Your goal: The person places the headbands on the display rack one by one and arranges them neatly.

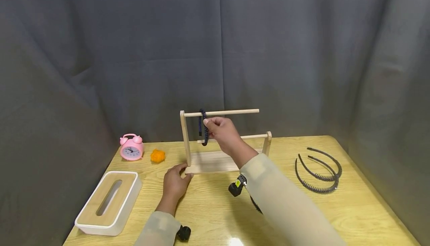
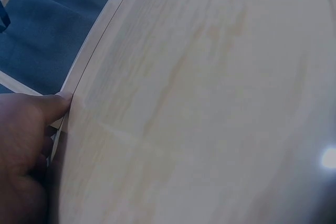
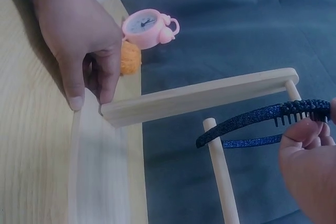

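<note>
A light wooden rack (image 1: 213, 162) stands mid-table, with an upper rod (image 1: 235, 112) and a lower rod on opposite posts. Over the left part of the upper rod hangs a dark, glittery toothed headband (image 1: 205, 138), its ends pointing down. My right hand (image 1: 226, 134) pinches this headband between thumb and fingers just below the rod. In the right wrist view, one arm of the headband (image 3: 236, 123) crosses the lower rod's free end. My left hand (image 1: 174, 182) holds the left corner of the rack's base, thumb at the front edge and fingers by the post.
Several black toothed headbands (image 1: 319, 191) lie overlapping on the right of the table. Part of another dark toothed band (image 1: 256, 205) shows beside my right sleeve. On the left are a pink alarm clock (image 1: 131, 148), an orange crumpled ball (image 1: 157, 155) and a wood-topped tissue box (image 1: 125, 203). Grey curtains surround the table.
</note>
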A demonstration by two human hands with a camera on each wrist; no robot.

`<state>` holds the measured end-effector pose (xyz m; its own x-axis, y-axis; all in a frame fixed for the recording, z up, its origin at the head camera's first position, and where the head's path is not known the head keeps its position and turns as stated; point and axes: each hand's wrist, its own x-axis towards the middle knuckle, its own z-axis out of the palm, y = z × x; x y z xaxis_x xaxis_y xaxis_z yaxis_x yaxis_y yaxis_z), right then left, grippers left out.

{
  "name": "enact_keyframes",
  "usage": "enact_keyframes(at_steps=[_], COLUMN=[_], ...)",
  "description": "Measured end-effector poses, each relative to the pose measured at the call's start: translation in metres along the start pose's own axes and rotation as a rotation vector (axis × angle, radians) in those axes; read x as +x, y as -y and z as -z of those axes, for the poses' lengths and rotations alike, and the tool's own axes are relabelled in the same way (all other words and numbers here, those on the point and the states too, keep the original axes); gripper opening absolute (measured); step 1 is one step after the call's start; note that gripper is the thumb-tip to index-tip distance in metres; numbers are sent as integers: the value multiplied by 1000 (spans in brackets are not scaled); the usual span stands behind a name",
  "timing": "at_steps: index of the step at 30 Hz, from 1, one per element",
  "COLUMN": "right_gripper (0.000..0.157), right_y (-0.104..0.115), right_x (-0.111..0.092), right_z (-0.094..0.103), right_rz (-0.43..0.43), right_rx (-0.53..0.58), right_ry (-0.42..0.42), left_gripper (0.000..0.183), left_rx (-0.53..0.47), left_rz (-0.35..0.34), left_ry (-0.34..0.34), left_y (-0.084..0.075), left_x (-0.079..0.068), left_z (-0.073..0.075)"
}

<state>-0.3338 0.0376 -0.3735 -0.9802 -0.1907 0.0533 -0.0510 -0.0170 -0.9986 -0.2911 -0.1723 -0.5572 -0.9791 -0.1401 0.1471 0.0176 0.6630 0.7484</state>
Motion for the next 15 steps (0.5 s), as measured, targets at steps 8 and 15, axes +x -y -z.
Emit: enact_keyframes(at_steps=[8,15], right_gripper=[38,30], right_y=[-2,-4], right_x=[0,1], right_z=[-7,-19], right_rz=[-4,17], right_rx=[-15,-37], right_ry=[-14,-16], left_gripper=[48,47], left_rx=[17,25], left_rz=[-19,-10], left_ry=[0,2], left_y=[1,4], left_x=[0,-1], left_z=[1,6])
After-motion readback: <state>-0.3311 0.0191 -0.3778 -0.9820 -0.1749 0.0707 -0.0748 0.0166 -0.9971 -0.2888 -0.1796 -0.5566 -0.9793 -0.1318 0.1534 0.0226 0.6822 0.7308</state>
